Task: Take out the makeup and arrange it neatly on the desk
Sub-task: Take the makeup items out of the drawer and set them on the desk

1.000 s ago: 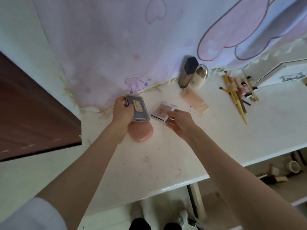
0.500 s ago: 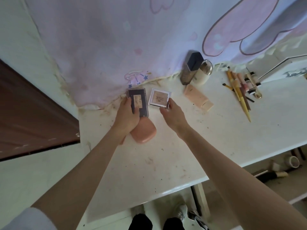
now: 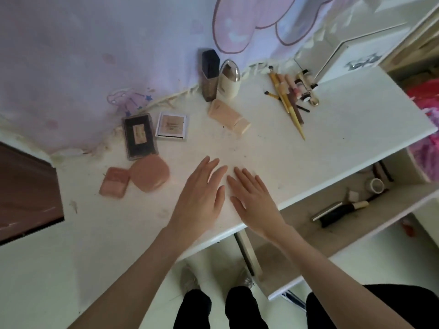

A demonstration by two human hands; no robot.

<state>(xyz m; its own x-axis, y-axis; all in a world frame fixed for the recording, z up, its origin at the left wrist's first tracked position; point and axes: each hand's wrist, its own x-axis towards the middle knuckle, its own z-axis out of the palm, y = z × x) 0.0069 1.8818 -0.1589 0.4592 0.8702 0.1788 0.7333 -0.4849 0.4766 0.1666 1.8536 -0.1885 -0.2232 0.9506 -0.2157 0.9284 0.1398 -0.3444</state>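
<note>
A smooth white surface (image 3: 273, 148), faintly glossy and marked with smudges, is seen. Soft printed cloth (image 3: 95, 55) with a frayed hem is hung behind it. The dark palette (image 3: 140, 136) is cased in glossy clear plastic with a paper label. The round pink compact (image 3: 149, 173) looks matt.

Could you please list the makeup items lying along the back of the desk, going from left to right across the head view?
Dark palette → white compact → dark square bottle → white bottle → bunch of brushes and pencils. The beige tube overlaps the bottles sideways, so it is left out.
</note>
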